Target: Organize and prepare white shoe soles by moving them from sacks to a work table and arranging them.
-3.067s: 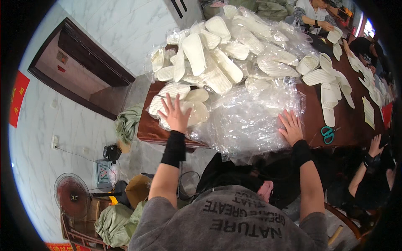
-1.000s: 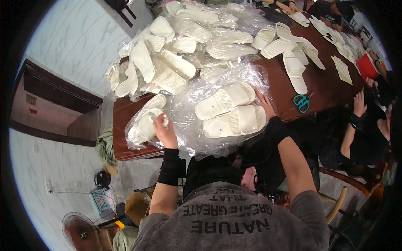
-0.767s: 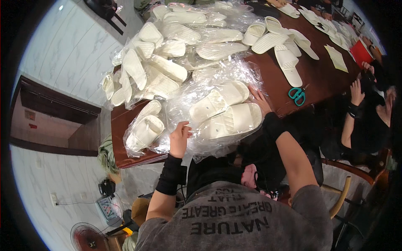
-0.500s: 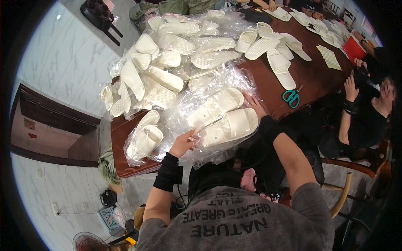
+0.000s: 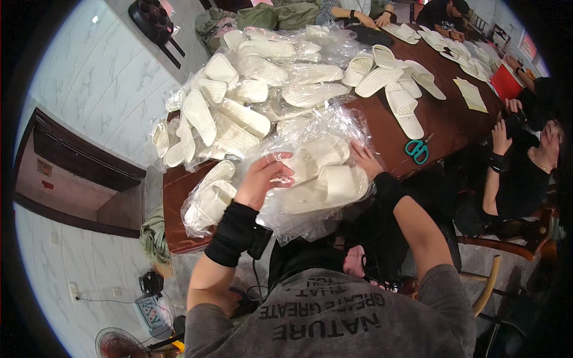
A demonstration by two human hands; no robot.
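Observation:
A pair of cream slippers (image 5: 332, 186) lies side by side inside a clear plastic bag (image 5: 280, 222) at the near edge of the table. Over the bag's left part is my left hand (image 5: 265, 177), its fingers bent and apart above the slippers' heel end. My right hand (image 5: 366, 161) rests with fingers stretched along the bag's right side, by the slippers' toe end. Plastic glare blurs exactly where the fingertips touch. Left of this bag lies another bagged pair of slippers (image 5: 210, 203).
Many bagged slippers (image 5: 245, 122) are heaped across the brown table (image 5: 373, 119). Loose slippers (image 5: 404, 110) lie at the right, near teal-handled scissors (image 5: 416, 151) and a yellow lined paper (image 5: 470, 95). A person in black (image 5: 519, 161) sits at the right; others work at the far end.
My left hand has moved up from the bag's near-left corner to over the slippers' heel end. The right hand stays at the toe end. The view has shifted slightly.

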